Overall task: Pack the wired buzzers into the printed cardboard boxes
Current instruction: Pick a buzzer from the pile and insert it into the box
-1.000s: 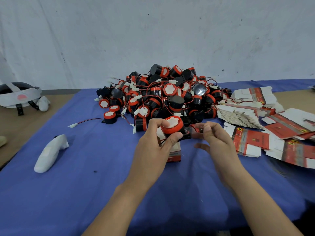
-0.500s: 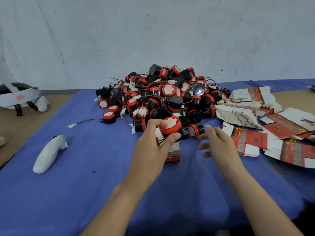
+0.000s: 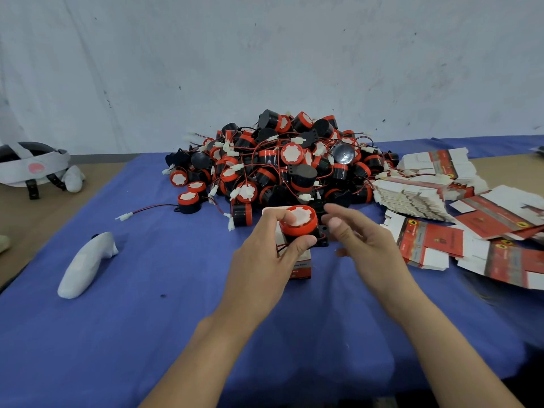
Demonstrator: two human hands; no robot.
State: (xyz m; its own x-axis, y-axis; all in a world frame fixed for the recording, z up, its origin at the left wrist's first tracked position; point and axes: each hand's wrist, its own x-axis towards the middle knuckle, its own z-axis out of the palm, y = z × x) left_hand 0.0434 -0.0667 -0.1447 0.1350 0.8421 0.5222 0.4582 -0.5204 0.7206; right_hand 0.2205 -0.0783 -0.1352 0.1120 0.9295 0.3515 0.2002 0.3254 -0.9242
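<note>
Mid-frame, the left hand point(image 3: 259, 260) pinches a buzzer point(image 3: 298, 223) over the box point(image 3: 301, 265), the right hand point(image 3: 362, 242) loose and empty beside it; I'd tuck the wire point(image 3: 279, 246) in first.

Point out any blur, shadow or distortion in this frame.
Head view: right hand slightly blurred; left hand and its buzzer fairly sharp; light flat, shadows soft; flat boxes at the right edge soft and stretched by the wide lens.

Right hand point(image 3: 363, 241) back beside buzzer point(image 3: 298, 223)
</note>
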